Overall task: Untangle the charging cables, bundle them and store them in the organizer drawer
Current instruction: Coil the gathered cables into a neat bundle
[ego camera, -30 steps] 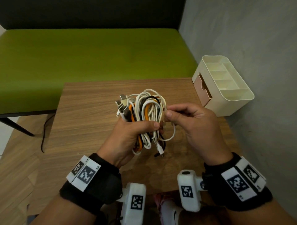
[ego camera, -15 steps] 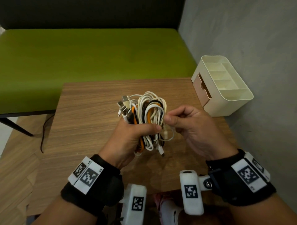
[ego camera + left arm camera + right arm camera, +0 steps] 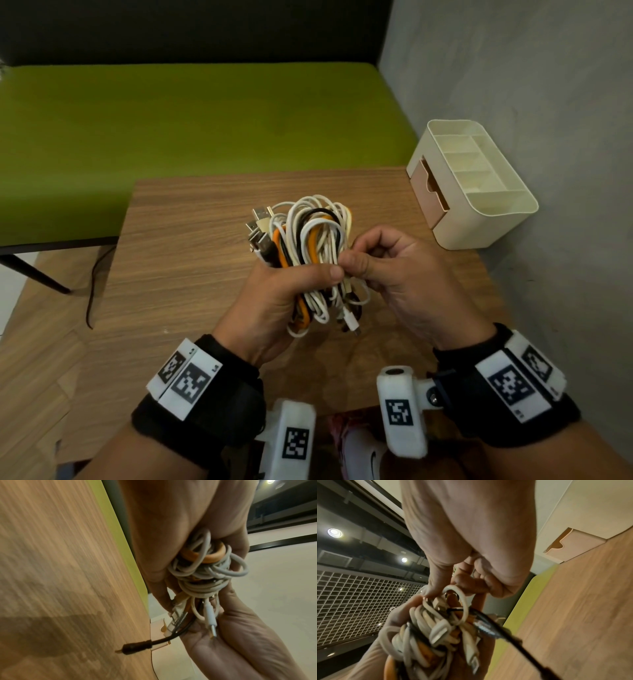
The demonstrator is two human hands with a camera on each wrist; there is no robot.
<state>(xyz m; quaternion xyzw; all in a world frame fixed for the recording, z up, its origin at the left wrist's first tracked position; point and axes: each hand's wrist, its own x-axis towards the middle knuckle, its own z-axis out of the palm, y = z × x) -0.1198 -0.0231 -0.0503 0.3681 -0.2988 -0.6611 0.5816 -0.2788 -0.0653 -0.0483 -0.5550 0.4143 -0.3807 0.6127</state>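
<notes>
A green upholstered bench runs along the far side of a wooden table, with a grey wall closing the right of the scene. At the table's far right corner, against that wall, stands a cream organizer with open top compartments; its pinkish drawer faces the table and appears slightly pulled out.

Above the middle of the table a person holds a tangle of charging cables, white, orange and black strands coiled together. The left hand grips the bundle round its middle, fingers curled behind it and the thumb pressed across the front, so loops rise above the fist and loose ends hang below it. A cluster of metal USB plugs juts from the bundle's upper left.

The right hand meets the bundle from the right, thumb and forefinger closed in a narrow pinch on a white strand just beside the left thumb tip, the other fingers curled in.

From the left wrist view, a white plug dangles over the right palm, and a black plug sticks out toward the tabletop without clearly touching it.
</notes>
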